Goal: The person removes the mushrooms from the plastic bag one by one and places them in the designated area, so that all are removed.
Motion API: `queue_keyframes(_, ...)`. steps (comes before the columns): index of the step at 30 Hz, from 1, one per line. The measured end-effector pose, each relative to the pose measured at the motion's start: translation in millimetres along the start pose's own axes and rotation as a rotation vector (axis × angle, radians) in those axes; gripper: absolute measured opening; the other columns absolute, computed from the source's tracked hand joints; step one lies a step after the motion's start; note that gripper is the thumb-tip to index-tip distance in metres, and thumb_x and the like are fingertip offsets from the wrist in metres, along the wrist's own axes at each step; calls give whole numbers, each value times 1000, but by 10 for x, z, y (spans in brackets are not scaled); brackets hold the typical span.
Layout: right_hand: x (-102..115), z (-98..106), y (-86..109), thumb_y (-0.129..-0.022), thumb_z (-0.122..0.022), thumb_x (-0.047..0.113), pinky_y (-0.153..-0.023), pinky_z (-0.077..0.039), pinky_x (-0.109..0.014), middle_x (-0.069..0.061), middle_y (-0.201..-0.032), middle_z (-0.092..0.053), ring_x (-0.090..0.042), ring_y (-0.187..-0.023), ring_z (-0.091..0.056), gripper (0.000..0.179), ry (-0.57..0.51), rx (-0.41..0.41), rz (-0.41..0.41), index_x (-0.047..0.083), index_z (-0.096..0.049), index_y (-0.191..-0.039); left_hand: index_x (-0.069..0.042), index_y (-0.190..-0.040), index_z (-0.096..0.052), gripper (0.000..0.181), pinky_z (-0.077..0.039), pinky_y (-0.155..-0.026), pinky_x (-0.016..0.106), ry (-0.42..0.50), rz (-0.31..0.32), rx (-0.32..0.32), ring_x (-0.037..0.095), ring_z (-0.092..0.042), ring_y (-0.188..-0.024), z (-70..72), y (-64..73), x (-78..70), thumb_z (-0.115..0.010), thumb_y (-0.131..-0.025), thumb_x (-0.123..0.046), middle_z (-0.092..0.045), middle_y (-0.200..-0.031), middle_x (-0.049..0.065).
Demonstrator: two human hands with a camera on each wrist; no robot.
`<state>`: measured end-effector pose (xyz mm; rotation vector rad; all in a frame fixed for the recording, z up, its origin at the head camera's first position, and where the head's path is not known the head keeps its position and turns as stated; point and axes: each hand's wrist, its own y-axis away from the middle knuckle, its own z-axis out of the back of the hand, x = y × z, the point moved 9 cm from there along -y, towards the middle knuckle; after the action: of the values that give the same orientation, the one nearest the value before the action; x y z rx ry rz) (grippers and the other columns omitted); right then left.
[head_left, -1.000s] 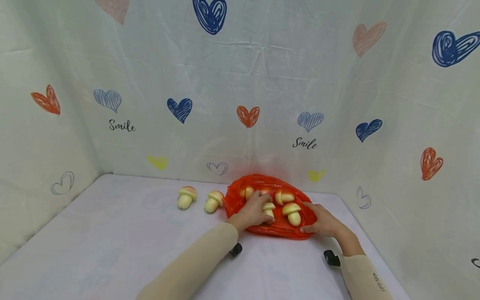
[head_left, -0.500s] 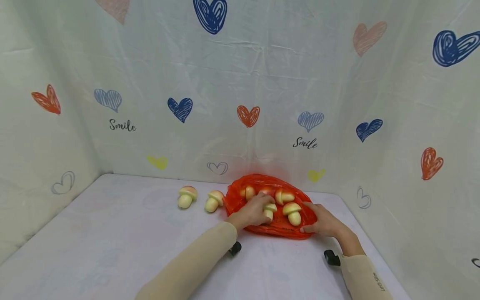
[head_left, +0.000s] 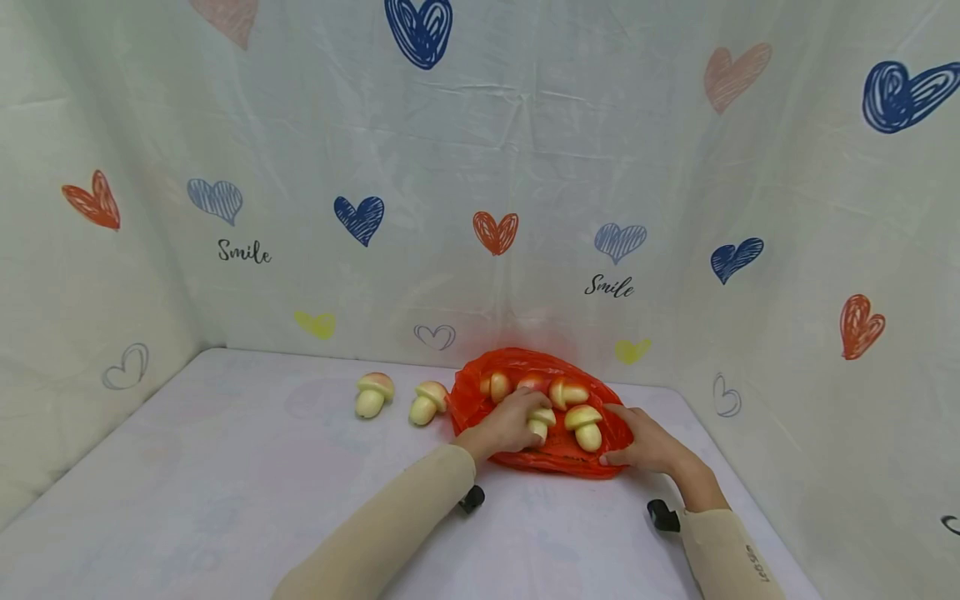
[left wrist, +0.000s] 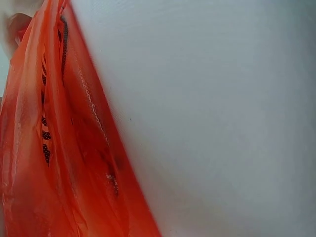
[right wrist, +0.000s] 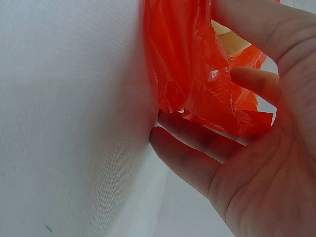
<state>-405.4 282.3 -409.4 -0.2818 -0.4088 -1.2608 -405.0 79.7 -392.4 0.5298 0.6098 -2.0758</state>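
Note:
A red plastic bag [head_left: 555, 465] lies spread at the back right of the table, with several mushrooms in or on it that look like toys. Reaching over its left part, my left hand [head_left: 504, 423] grips a mushroom [head_left: 540, 423] with a pale stem, its far fingers partly hidden. At the bag's right end, my right hand [head_left: 651, 442] holds the plastic, thumb at the front and fingers bent around it in the right wrist view. Nearest that hand lies another mushroom [head_left: 585, 427]. The left wrist view shows mostly red folds [left wrist: 64, 148].
Left of the bag, two more mushrooms, one farther left [head_left: 372, 395] and one close to the bag [head_left: 427, 403], lie on the white tablecloth [head_left: 247, 483]. A heart-printed curtain [head_left: 420, 275] stands behind the table. Black wrist devices [head_left: 663, 516] sit under both wrists.
The mushroom under my left hand has shifted slightly to the right, and that hand's fingers with it. My right hand and the other mushrooms stay in place.

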Motion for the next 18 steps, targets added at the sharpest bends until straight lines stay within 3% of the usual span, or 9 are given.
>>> queue_keyframes(13, -1, -3, -16, -69, -83, 40, -95, -39, -62, -22, -136, -40, -41, -123, -41, 94, -8, 5, -10, 8, -38, -145, -12, -120, -59, 48, -45, -84, 25, 31, -3, -9, 16, -50, -101, 18, 35, -41, -79, -76, -10, -51, -120, 3)
queue_keyframes(18, 25, 0, 6, -70, -83, 38, -95, -39, -62, -23, -135, -40, -42, -122, -41, 93, -4, 8, -13, 7, -37, -145, -15, -121, -59, 48, -45, -85, 25, 47, 0, -9, 15, -49, -102, 38, 42, -31, -79, -78, -12, -50, -120, 2)
